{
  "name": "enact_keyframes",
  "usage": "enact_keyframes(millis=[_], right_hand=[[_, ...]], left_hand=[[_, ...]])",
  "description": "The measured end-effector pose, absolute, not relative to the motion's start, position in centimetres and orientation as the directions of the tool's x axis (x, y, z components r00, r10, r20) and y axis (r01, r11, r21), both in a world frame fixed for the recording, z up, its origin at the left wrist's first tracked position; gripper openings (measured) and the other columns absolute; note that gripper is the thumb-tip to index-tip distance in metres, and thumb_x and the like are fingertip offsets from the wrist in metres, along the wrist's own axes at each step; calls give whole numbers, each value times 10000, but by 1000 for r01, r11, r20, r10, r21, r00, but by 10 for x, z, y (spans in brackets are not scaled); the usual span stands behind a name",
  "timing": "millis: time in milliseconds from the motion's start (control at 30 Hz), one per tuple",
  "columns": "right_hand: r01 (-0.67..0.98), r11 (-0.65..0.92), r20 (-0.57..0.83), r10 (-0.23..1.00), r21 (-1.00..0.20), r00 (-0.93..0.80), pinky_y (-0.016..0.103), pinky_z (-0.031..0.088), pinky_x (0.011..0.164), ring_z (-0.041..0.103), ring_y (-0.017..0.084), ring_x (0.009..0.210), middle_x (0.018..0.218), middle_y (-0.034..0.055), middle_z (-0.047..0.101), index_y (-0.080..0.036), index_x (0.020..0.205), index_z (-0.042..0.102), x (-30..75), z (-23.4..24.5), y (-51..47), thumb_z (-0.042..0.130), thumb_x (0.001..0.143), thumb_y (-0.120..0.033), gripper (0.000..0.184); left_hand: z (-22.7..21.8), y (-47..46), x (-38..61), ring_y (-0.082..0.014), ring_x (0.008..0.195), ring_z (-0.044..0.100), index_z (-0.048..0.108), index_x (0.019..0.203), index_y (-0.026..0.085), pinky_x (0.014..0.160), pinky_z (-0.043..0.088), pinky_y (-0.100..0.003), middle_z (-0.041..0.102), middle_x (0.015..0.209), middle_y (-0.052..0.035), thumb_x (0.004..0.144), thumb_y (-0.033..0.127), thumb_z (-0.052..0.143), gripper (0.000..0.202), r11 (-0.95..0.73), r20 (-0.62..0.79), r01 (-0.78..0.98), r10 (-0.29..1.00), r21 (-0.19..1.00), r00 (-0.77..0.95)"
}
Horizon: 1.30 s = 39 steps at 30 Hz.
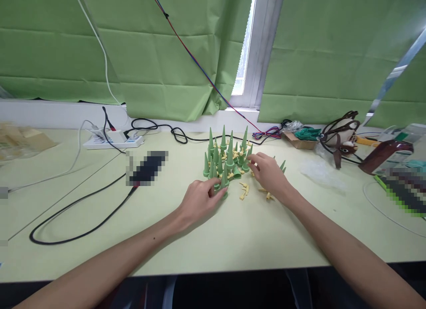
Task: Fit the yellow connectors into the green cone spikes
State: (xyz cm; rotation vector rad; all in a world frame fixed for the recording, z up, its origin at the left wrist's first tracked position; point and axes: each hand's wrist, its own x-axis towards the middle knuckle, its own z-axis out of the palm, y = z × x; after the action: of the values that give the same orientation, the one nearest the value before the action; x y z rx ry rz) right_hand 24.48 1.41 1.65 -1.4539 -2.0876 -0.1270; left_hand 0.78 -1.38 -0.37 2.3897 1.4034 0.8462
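Note:
A cluster of pointed green cones point(230, 156) stands upright on the table, with small yellow pieces point(235, 152) scattered among them. At the cluster's front left, my left hand point(201, 197) has its thumb and fingers closed around the lower part of a green cone point(224, 178). On the right side, my right hand point(268, 172) reaches in with its fingertips pinched beside another green cone point(247, 162); what they hold, if anything, is too small to make out. Loose yellow branched pieces point(245, 190) lie between my hands, and another yellow piece point(268, 195) lies below my right wrist.
A black phone-like device point(148, 168) with a looping black cable point(76, 198) lies to the left. Behind it sits a white power strip point(115, 141). On the right are a clear plastic bag point(322, 173), a small cardboard box point(301, 141) and a dark red curved object point(386, 154).

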Motion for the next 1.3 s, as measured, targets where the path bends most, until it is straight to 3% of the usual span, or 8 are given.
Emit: enact_keyframes(millis=[133,333,700,933,1300], right_hand=[[897,405,300,890,-175,-343,255,365,619,599,172,733,860,62,635,-172,874,669,240,17,7,514,971,-201,185],[918,388,170,913,-86,-370,253,293,561,601,161,701,834,52,624,-174,786,648,234,17,-1,538,972,-280,240],[947,321,154,937,-24,-314,278,300,558,640,213,725,863,82,665,-188,865,609,228,19,-7,543,973,-270,150],[955,287,122,953,-73,-277,277,312,556,652,244,759,800,78,678,-196,901,567,228,16,-9,528,981,-359,186],[956,277,89,959,-101,-268,288,321,559,662,280,815,795,88,680,-194,903,538,225,13,-11,546,960,-334,151]], left_hand=[[-3,-15,8,-110,463,432,661,848,182,525,310,-250,495,497,57,917,408,555,258,-502,335,718,863,483,378],[-3,-16,9,-113,465,428,604,776,190,522,298,-253,488,498,54,928,384,536,256,-502,313,708,865,496,393],[1,-18,10,-120,480,419,495,676,196,529,297,-262,504,528,41,943,337,495,302,-531,317,660,847,532,426],[0,-18,9,-118,486,417,494,701,197,535,302,-259,487,525,50,944,362,497,294,-520,300,667,853,533,426],[2,-20,11,-118,475,408,495,689,197,521,292,-263,480,514,49,940,355,492,297,-518,303,674,855,527,421]])
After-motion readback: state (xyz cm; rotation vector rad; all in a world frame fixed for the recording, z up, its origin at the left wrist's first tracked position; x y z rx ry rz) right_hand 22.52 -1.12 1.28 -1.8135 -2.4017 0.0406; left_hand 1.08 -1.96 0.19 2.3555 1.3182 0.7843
